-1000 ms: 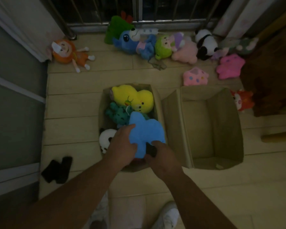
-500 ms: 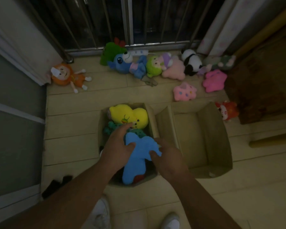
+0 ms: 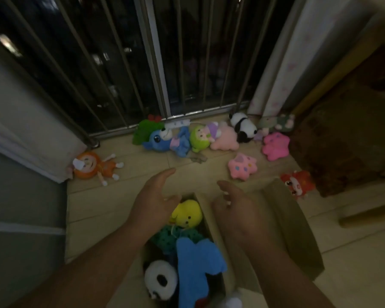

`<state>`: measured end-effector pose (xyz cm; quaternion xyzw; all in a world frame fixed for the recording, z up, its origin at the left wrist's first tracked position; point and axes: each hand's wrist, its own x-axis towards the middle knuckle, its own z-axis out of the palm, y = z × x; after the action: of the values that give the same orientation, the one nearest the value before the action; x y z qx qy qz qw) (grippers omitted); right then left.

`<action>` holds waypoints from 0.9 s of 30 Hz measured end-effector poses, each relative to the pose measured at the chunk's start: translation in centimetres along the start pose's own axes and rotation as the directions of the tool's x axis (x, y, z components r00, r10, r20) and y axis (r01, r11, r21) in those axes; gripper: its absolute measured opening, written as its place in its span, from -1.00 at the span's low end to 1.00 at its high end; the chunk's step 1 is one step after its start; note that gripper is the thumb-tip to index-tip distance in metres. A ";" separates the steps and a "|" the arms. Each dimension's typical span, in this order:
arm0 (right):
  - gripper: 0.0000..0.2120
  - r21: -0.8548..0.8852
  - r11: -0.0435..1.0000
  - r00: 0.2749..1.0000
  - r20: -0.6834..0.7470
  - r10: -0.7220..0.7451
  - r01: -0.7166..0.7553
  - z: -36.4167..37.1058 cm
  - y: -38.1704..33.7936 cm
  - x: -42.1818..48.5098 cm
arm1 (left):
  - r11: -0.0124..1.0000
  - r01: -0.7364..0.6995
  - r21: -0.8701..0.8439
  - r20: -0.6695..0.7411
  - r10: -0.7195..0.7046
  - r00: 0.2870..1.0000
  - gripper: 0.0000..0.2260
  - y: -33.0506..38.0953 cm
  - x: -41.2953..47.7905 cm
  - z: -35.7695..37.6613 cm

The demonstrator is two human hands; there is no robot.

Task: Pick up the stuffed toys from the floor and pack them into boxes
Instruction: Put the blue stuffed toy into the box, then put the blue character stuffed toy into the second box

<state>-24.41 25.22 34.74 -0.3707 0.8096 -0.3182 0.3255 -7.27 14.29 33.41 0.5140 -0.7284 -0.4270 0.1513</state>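
Toys fill the left box: a blue plush on top, a panda, a yellow one and a green one beneath. More toys lie on the floor by the railing, among them a pink star and an orange doll. Both hands, left and right, are spread, holding nothing, likely reaching out for another. The right box looks unfilled.

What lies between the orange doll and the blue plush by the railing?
Head view: only bare floor between the orange doll and the blue plush.
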 end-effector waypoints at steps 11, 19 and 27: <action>-0.48 0.028 0.999 0.999 0.038 -0.026 0.025 -3.7 -1.0 11.3 | 0.999 -0.030 0.022 -0.059 0.031 0.998 -0.44 5.2 11.3 2.0; -0.50 0.040 0.997 0.998 0.029 -0.062 0.061 -3.9 -1.5 17.8 | 1.000 -0.017 0.008 -0.066 0.018 0.998 -0.44 4.3 17.2 2.7; -0.44 0.048 0.998 0.999 0.010 0.040 -0.041 4.0 0.3 25.9 | 0.999 -0.027 0.035 -0.038 0.028 0.999 -0.44 -2.7 26.6 2.5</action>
<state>-34.79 3.36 24.62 -0.3478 0.8076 -0.3292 0.3442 -18.56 -8.19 24.06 0.5147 -0.7395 -0.4024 0.1624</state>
